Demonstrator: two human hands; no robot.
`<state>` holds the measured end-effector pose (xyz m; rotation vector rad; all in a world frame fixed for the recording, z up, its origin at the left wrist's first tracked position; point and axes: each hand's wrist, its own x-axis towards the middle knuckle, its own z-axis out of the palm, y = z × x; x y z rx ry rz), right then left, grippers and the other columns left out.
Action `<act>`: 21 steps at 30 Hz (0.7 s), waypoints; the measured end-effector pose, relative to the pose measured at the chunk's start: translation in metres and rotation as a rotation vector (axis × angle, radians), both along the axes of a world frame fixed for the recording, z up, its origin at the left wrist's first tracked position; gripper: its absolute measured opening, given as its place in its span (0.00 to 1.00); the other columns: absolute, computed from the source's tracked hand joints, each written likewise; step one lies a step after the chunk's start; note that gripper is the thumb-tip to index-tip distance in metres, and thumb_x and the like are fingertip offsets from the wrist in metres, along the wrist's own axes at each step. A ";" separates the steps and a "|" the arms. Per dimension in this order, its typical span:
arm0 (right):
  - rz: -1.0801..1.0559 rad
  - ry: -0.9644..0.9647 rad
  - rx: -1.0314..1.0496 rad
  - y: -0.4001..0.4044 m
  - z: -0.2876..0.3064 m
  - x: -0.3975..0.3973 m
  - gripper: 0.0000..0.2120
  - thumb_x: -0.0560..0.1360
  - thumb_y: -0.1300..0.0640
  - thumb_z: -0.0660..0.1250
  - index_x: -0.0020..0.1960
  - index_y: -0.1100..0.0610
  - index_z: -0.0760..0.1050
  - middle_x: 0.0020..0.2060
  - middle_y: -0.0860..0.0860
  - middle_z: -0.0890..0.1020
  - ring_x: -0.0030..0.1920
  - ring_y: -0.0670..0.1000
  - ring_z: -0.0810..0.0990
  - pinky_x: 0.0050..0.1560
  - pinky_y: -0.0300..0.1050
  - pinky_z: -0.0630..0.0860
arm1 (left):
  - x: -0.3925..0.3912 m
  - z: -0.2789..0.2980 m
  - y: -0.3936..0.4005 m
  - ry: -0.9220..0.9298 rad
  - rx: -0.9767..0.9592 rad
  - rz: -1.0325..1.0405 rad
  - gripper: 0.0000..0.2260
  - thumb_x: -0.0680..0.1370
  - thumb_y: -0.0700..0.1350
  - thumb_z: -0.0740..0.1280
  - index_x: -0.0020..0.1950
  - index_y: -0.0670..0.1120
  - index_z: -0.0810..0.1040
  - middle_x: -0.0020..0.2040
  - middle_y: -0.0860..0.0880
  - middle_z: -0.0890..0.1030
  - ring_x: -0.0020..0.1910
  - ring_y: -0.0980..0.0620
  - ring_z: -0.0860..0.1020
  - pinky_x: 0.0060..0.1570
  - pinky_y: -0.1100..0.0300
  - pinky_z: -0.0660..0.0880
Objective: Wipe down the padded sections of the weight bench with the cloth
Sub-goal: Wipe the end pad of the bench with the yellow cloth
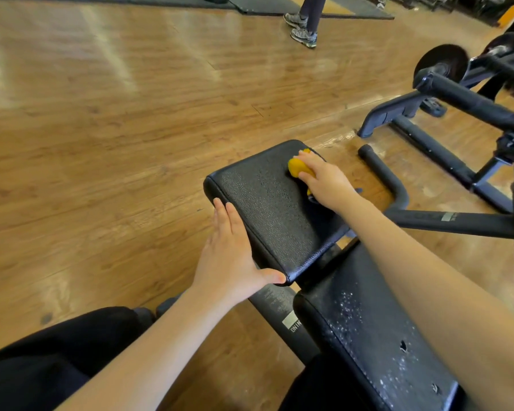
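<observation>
Wooden floor (101,129) surrounds one bench with two pads; right hand (327,180) grips one yellow cloth (297,167) on the seat pad (264,203), left hand (229,256) flat, fingers straight, against its edge.

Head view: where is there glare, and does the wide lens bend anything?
Head view: pale glare streaks lie across the wooden floor at upper left; the floor boards curve toward the edges, a wide-lens bend; the black frame at right looks smeared, while the seat pad and yellow cloth are sharp.
</observation>
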<state>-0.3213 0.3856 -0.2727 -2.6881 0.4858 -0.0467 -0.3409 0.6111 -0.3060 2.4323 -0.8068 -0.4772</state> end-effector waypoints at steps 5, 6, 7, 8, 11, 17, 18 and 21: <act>0.023 0.004 0.025 -0.004 0.001 0.032 0.21 0.79 0.59 0.59 0.71 0.55 0.63 0.74 0.49 0.61 0.75 0.51 0.57 0.71 0.43 0.54 | 0.000 0.002 0.000 0.011 0.012 -0.003 0.63 0.61 0.66 0.73 0.72 0.39 0.31 0.73 0.40 0.29 0.75 0.45 0.40 0.72 0.53 0.49; 0.020 0.006 0.035 -0.007 0.001 0.027 0.21 0.79 0.58 0.59 0.71 0.54 0.63 0.74 0.49 0.61 0.74 0.51 0.57 0.71 0.43 0.54 | 0.000 0.003 0.000 0.018 0.012 -0.001 0.63 0.61 0.65 0.73 0.72 0.40 0.31 0.73 0.40 0.29 0.75 0.45 0.40 0.72 0.53 0.50; 0.010 0.006 0.043 -0.010 0.000 0.019 0.22 0.79 0.58 0.59 0.72 0.53 0.62 0.74 0.49 0.60 0.74 0.51 0.58 0.70 0.43 0.55 | 0.000 0.003 0.000 0.026 0.013 0.002 0.63 0.61 0.65 0.74 0.73 0.40 0.31 0.73 0.41 0.29 0.75 0.45 0.40 0.72 0.53 0.50; -0.015 0.006 0.052 -0.013 0.000 0.010 0.22 0.79 0.58 0.59 0.72 0.53 0.61 0.74 0.48 0.60 0.74 0.51 0.59 0.70 0.43 0.57 | 0.001 0.003 -0.001 0.030 0.014 0.003 0.63 0.60 0.65 0.74 0.73 0.40 0.31 0.73 0.41 0.29 0.75 0.45 0.41 0.72 0.52 0.51; -0.143 -0.012 0.075 -0.021 0.000 -0.027 0.23 0.78 0.58 0.59 0.72 0.52 0.61 0.73 0.50 0.64 0.71 0.54 0.64 0.66 0.42 0.61 | 0.001 0.003 0.001 0.029 0.016 0.002 0.63 0.61 0.65 0.73 0.73 0.40 0.31 0.73 0.41 0.29 0.75 0.45 0.41 0.72 0.53 0.51; -0.205 -0.039 0.128 -0.025 -0.004 -0.087 0.26 0.78 0.60 0.61 0.73 0.54 0.58 0.72 0.51 0.64 0.72 0.52 0.63 0.66 0.39 0.57 | 0.000 0.004 0.002 0.035 -0.004 0.003 0.62 0.61 0.66 0.73 0.73 0.41 0.31 0.73 0.43 0.29 0.75 0.47 0.39 0.72 0.52 0.50; -0.220 -0.043 0.143 -0.024 -0.004 -0.088 0.25 0.78 0.60 0.61 0.73 0.55 0.57 0.72 0.52 0.64 0.71 0.53 0.63 0.67 0.40 0.57 | -0.001 0.004 0.002 0.039 -0.008 0.004 0.62 0.62 0.66 0.73 0.73 0.41 0.31 0.73 0.43 0.29 0.75 0.47 0.39 0.72 0.52 0.51; -0.313 -0.010 0.176 -0.028 -0.002 -0.072 0.22 0.79 0.57 0.59 0.71 0.55 0.61 0.66 0.56 0.70 0.64 0.57 0.70 0.61 0.46 0.65 | -0.002 0.003 0.002 0.044 -0.008 0.002 0.62 0.62 0.65 0.73 0.73 0.41 0.30 0.73 0.43 0.28 0.75 0.46 0.38 0.73 0.52 0.50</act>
